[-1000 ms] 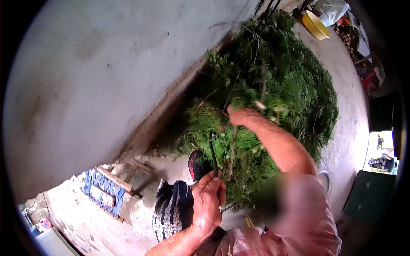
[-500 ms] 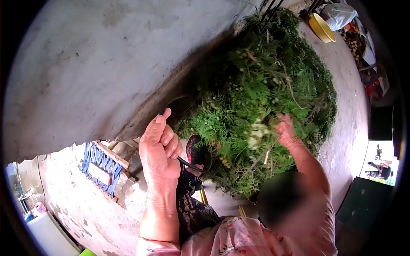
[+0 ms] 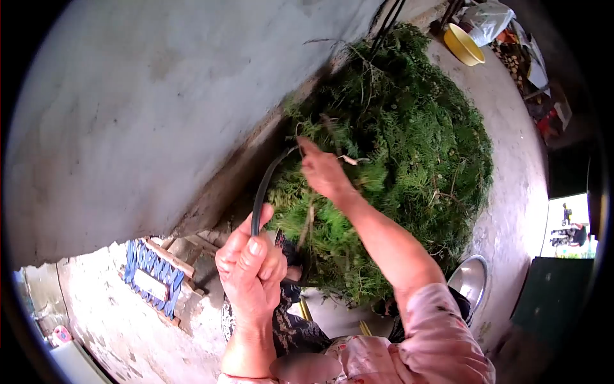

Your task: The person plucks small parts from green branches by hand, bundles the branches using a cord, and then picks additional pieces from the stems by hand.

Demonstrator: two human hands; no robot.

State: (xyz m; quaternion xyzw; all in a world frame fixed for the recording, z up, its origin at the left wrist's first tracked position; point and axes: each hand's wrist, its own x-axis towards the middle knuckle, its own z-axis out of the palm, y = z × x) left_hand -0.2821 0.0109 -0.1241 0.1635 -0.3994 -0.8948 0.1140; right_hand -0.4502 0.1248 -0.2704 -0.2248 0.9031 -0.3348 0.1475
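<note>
A large heap of green leafy branches [image 3: 422,141] lies on the floor against the wall. My left hand [image 3: 252,262], low in the middle, is closed round a black curved strip [image 3: 261,198], which arcs up towards the branches. My right hand [image 3: 323,169] reaches over the left side of the heap, its fingers closed near the strip's upper end. A cut branch end [image 3: 348,160] shows beside it. Whether my right hand grips a twig or the strip is too blurred to tell.
A yellow basin [image 3: 464,45] stands at the upper right beside a plastic bag [image 3: 489,19]. A metal bowl [image 3: 470,281] sits right of my right arm. At the lower left is a wooden stool with blue webbing [image 3: 153,275]. A grey wall [image 3: 160,115] fills the upper left.
My right hand has moved from the heap's right part up and left to its left edge. My left hand, still holding the black strip, has come slightly lower and the strip now points upward.
</note>
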